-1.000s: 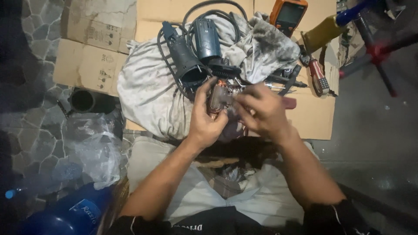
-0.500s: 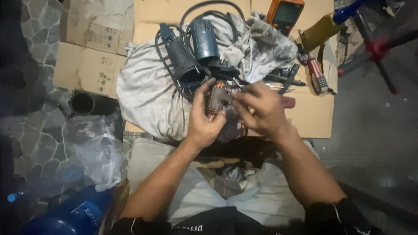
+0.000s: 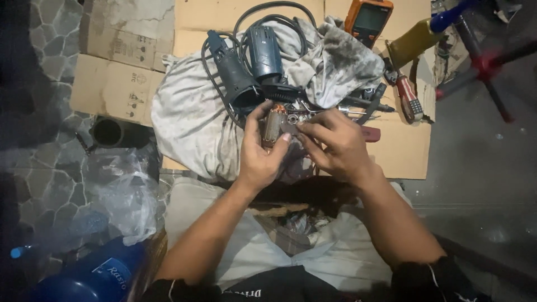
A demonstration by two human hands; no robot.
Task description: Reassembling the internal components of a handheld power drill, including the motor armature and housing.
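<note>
Centrally, item one: motor armature (image 3: pixel 274 126), copper-wound, held upright in the left hand (image 3: pixel 262 154), whose fingers are curled closed around its body, thumb on the near side. The armature sits above the palm, its upper end poking out between thumb and forefinger.

Item two: right hand (image 3: pixel 335 142), fingertips pressed together on the armature's right side, pinching what may be a small metal part; the dim light leaves this unclear.

Landmark: dirty grey cloth (image 3: pixel 190 112) spread on flattened cardboard (image 3: pixel 403 151). The armature hangs over the cloth's near edge.

On the cloth, beyond the armature: two dark blue power-tool housings (image 3: pixel 246 67) with a looped black cable (image 3: pixel 268 8).

Right of the cloth: orange multimeter (image 3: pixel 368 17), red-handled screwdriver (image 3: pixel 409 98).

Left of the cloth: black pipe (image 3: pixel 114 133), clear plastic bag (image 3: pixel 120 190).
</note>
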